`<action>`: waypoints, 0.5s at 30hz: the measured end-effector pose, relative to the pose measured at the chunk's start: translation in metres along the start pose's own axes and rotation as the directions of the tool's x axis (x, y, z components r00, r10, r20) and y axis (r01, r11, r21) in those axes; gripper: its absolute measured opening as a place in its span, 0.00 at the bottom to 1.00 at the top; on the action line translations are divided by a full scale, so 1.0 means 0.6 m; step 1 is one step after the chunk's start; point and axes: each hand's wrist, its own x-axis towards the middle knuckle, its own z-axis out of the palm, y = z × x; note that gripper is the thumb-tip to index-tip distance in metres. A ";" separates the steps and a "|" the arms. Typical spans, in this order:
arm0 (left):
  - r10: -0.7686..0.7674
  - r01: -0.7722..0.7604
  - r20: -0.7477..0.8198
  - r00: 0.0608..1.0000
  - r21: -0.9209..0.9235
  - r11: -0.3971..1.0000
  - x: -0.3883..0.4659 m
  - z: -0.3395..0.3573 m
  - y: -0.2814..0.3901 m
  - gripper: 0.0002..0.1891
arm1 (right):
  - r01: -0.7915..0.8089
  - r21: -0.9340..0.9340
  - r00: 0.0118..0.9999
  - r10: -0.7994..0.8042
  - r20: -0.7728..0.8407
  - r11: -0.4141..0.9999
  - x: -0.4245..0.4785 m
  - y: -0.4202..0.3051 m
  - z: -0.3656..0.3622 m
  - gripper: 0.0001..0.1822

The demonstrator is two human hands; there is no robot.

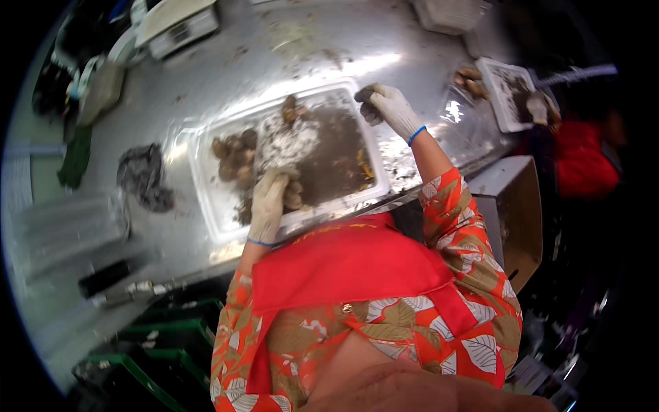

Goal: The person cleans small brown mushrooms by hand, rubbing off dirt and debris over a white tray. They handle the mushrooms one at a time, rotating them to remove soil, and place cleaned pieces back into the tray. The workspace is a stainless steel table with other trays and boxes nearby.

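Observation:
My left hand [272, 194], in a soiled white knit glove, is over the near edge of a white plastic tray [382, 172]. Its fingers curl down, and whether they grip something is hard to see. A similar glove covers my right hand [387, 105], raised by the tray's far right corner, its dark-stained fingers bent; I cannot tell whether it holds anything. Dark soil-like debris [332, 154] and pale flecks cover much of the tray. A brown clump [291, 110] lies toward its far side. Rounded brown pieces, perhaps mushrooms [236, 154], are piled in the left section.
On the metal table [221, 67], a crumpled grey bag [146, 177] and clear plastic packaging [72, 234] lie left. A scale [180, 31] stands farther back. At right, a co-worker's gloved hand [538, 107] reaches into another white tray [507, 95]. A cardboard box [522, 221] stands below the edge.

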 end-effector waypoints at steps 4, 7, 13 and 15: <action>-0.016 0.018 0.042 0.999 -0.035 0.999 0.004 -0.003 -0.032 0.16 | 0.085 -0.394 0.995 -0.098 -0.012 0.915 0.015 -0.003 0.094 0.22; -0.044 0.046 0.031 0.999 -0.051 0.998 -0.001 0.005 -0.018 0.16 | 0.152 -0.556 0.987 -0.149 0.052 0.817 0.026 -0.031 0.164 0.30; -0.072 0.074 0.042 0.996 -0.041 0.996 0.005 0.016 0.002 0.15 | 0.096 -0.802 0.992 -0.125 0.027 0.589 0.075 -0.011 0.255 0.41; -0.038 0.038 0.024 0.999 0.027 0.999 0.008 0.009 -0.002 0.16 | 0.179 -0.661 0.981 -0.181 0.066 0.729 0.078 0.003 0.247 0.44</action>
